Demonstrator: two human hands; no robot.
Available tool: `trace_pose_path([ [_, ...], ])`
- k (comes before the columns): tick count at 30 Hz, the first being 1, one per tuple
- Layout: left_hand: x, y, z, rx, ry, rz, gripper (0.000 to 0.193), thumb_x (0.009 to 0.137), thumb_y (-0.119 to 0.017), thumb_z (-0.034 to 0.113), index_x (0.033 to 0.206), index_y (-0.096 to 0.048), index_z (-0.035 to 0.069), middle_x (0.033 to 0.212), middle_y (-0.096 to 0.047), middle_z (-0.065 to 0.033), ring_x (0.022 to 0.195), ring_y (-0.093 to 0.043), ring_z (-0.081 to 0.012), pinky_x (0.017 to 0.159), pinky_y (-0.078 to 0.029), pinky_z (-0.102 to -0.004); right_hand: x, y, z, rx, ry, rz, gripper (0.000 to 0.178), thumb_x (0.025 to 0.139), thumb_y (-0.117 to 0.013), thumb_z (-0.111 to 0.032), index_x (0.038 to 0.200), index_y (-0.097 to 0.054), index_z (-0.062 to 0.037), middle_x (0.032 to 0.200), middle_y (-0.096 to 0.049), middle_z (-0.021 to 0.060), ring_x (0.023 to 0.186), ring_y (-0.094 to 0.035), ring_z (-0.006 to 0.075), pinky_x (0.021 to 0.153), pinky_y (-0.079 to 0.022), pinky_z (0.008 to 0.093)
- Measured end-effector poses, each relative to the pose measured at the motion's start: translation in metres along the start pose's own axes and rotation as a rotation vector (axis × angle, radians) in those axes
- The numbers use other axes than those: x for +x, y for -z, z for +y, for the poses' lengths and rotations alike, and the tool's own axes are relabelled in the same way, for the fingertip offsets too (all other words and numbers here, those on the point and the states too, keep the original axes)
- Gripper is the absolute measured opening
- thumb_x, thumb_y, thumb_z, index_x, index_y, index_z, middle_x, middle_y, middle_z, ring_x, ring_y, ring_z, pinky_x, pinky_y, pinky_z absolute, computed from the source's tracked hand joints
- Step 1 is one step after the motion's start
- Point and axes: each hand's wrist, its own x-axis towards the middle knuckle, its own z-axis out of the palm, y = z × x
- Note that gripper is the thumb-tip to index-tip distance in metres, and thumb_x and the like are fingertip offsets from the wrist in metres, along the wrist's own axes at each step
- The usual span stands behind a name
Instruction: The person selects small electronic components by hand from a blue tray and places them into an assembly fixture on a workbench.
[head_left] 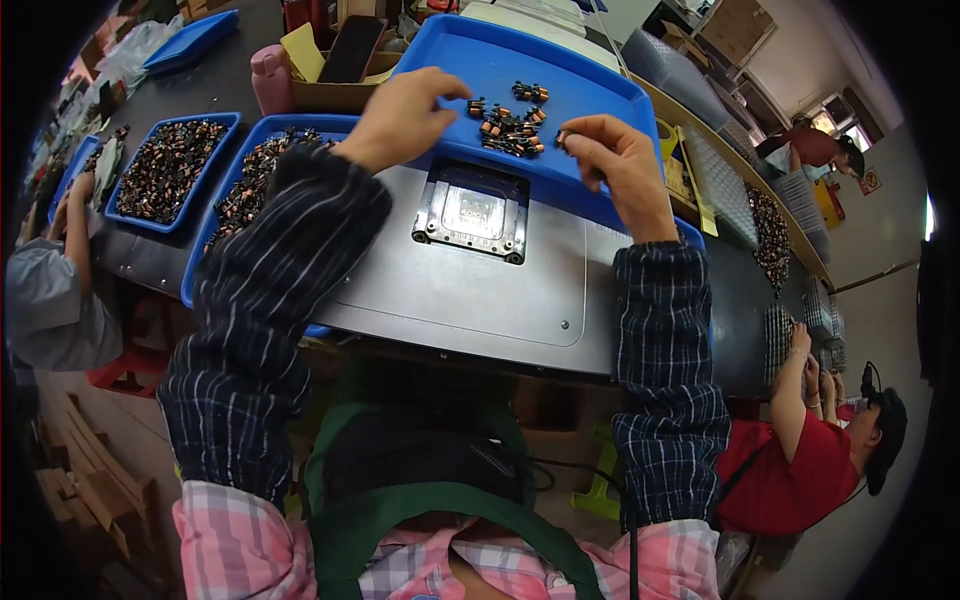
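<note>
My right hand [625, 165] pinches a small dark coil part [563, 138] between thumb and forefinger, over the front right of a blue tray [590, 75]. My left hand [400, 118] hangs over the tray's front left edge, thumb and forefinger apart, with nothing seen between them. Between the hands, a loose pile of small black-and-copper coil parts [510, 132] lies in the tray. Just in front of it, a metal fixture [472, 212] with a bright plate is set into a flat silver panel [480, 300].
Left of my left arm stand blue trays [190, 240] [112, 205] heaped with coil parts. A pink bottle [270, 80] and a cardboard box [335, 97] stand behind. Co-workers sit at left [50, 290] and right [800, 450]; more parts [768, 235] lie at right.
</note>
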Motion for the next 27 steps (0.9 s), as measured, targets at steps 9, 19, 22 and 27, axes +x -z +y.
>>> trace_pose_path([
  [9, 0.031, -0.034, -0.007, 0.093, -0.074, -0.056, 0.022, 0.069, -0.06, 0.003, 0.09, -0.058, 0.004, 0.084, -0.058, -0.0116, 0.082, -0.057, -0.0254, 0.077, -0.045, -0.0335, -0.02, -0.053, -0.002, -0.219, 0.174, -0.248, 0.015, 0.072, -0.065, -0.006, 0.085, -0.061, 0.0009, 0.074, -0.06, 0.0033, 0.06, -0.051, 0.0073, 0.054, -0.042, 0.0214],
  [19, 0.016, -0.02, -0.009, -0.427, 0.129, 0.228, 0.031, 0.075, -0.056, 0.003, 0.105, -0.059, 0.003, 0.086, -0.057, -0.0051, 0.075, -0.056, -0.01, 0.069, -0.045, -0.0213, -0.018, -0.062, -0.003, -0.493, 0.444, -0.186, 0.014, 0.07, -0.066, -0.006, 0.08, -0.059, 0.0006, 0.063, -0.054, 0.0058, 0.051, -0.044, 0.0104, 0.047, -0.038, 0.0236],
  [22, 0.006, -0.015, 0.002, -0.509, 0.122, 0.239, 0.025, 0.074, -0.059, 0.005, 0.099, -0.061, 0.0, 0.084, -0.06, -0.0092, 0.075, -0.058, -0.0143, 0.067, -0.047, -0.0236, -0.02, -0.061, -0.004, -0.416, 0.294, -0.207, 0.013, 0.07, -0.065, -0.005, 0.079, -0.058, 0.001, 0.065, -0.054, 0.0062, 0.051, -0.045, 0.011, 0.047, -0.038, 0.0242],
  [27, -0.014, -0.008, 0.013, -0.585, 0.149, 0.165, 0.025, 0.076, -0.061, 0.007, 0.099, -0.06, -0.001, 0.079, -0.062, -0.0084, 0.07, -0.058, -0.0116, 0.067, -0.047, -0.023, -0.017, -0.062, -0.002, -0.454, 0.423, -0.224, 0.013, 0.071, -0.065, -0.005, 0.08, -0.057, -0.0003, 0.066, -0.056, 0.0063, 0.052, -0.047, 0.0119, 0.048, -0.039, 0.0244],
])
